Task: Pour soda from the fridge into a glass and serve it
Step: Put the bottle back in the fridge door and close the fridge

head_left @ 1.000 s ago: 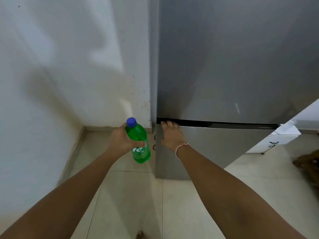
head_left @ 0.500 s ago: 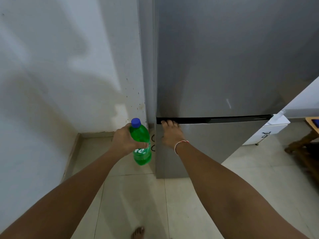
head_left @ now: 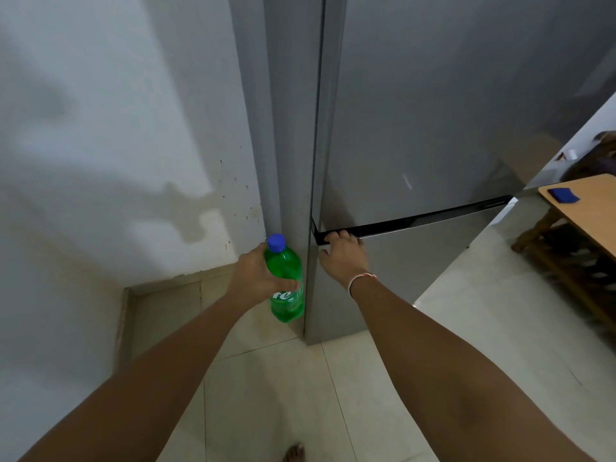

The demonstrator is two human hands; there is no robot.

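A green soda bottle (head_left: 284, 268) with a blue cap hangs upright in my left hand (head_left: 251, 278), which grips it around the middle, just left of the fridge's corner. The grey fridge (head_left: 433, 121) fills the upper right, both doors closed against the body. My right hand (head_left: 345, 258) is on the top left corner of the lower door (head_left: 423, 261): its fingers hook over the edge into the black gap and the thumb lies on the door's front. No glass is in view.
A white wall (head_left: 100, 145) closes off the left side and meets the tiled floor (head_left: 300, 378). A wooden table (head_left: 596, 211) with a small blue thing (head_left: 563, 195) on it stands at the right edge. My bare foot (head_left: 293, 453) shows at the bottom.
The view has swung right and tilted, bringing the table in. Both hands keep their holds; the bottle has shifted closer to the fridge's side.
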